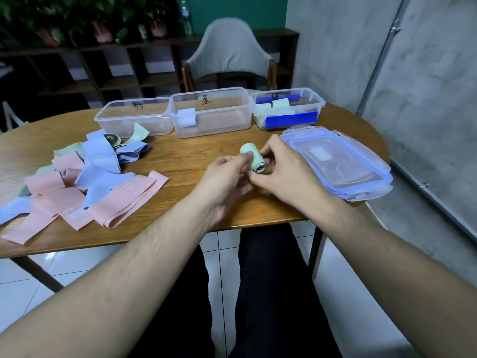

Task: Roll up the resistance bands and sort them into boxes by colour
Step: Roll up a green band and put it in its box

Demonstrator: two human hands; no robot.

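Both bare forearms are extended forward from lower frame corners, converging at centre above near edge of counter [180, 156]. Left hand [227, 179] is turned palm inward, fingers curled, fingertips pinched on near end of green roll [251, 157]. Right hand [281, 167] is held back-up, thumb and fingers wrapped around roll's right side. Hands are set touching at thumbs. Wrists are kept level, slightly bent inward.
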